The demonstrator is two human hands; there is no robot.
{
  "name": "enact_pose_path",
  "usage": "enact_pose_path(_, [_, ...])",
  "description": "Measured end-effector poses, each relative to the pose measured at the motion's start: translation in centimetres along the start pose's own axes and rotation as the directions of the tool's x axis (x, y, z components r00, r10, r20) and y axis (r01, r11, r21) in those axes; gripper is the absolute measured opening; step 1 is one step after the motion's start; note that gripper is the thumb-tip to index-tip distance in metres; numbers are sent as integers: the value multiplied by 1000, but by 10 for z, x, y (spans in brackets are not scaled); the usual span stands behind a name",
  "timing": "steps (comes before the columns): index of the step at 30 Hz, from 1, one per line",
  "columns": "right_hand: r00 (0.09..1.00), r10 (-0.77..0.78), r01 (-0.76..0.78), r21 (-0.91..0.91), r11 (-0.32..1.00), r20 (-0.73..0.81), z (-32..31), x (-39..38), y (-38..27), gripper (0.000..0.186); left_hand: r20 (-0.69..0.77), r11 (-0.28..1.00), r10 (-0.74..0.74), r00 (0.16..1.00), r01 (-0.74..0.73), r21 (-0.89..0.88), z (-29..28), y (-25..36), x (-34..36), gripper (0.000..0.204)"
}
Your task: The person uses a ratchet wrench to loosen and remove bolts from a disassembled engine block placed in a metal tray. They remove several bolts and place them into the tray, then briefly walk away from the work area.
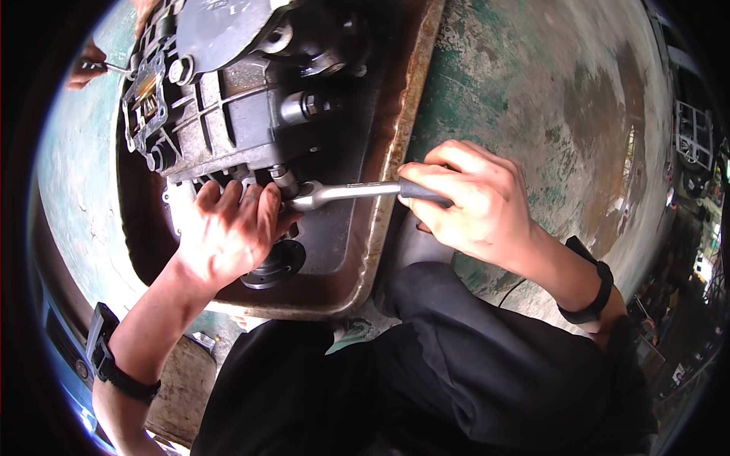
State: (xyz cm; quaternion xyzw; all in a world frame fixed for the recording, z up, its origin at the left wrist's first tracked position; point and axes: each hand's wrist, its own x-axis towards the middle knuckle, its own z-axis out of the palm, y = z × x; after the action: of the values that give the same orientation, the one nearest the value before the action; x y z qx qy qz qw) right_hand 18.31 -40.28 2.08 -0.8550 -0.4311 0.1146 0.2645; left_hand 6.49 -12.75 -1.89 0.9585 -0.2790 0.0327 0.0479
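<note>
My right hand point(475, 201) is closed round the dark grip of a ratchet wrench point(350, 192), which lies almost level across the tray's right rim. A socket point(286, 181) shows by the wrench's head, against the lower edge of a grey metal gearbox housing point(236, 114). My left hand point(232, 228) grips at the wrench's head, its fingers curled over beside the socket; part of the head is hidden behind them. Below that hand a dark round flange point(277, 266) sticks out. The fastener under the socket cannot be made out.
The gearbox rests in a rusty-rimmed metal tray point(391, 163) on a worn green and grey floor point(525, 99). At the upper left another person's hand point(87, 67) holds a thin metal tool against the housing. A blue car part point(65, 349) stands at the lower left.
</note>
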Motion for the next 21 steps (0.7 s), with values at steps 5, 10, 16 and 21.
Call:
enact_pose_path(5, [996,-90,88,-68,994,-21,-16,-4,-39,21,56,999,-31,998,33,-39,1,-2,-4,40])
enact_pose_path(10, [940,-341,319,-303,898,-22,-23,-3,-67,18,48,986,-117,992,121,-112,7,2,-8,48])
enact_pose_path(16, [928,-352,319,-229,920,-121,-14,1,-54,17,59,962,-165,985,174,-210,8,-1,-11,42])
enact_pose_path(21, [983,-140,130,-91,987,-115,6,-6,-12,25,-65,965,-103,993,84,-250,10,0,-9,38])
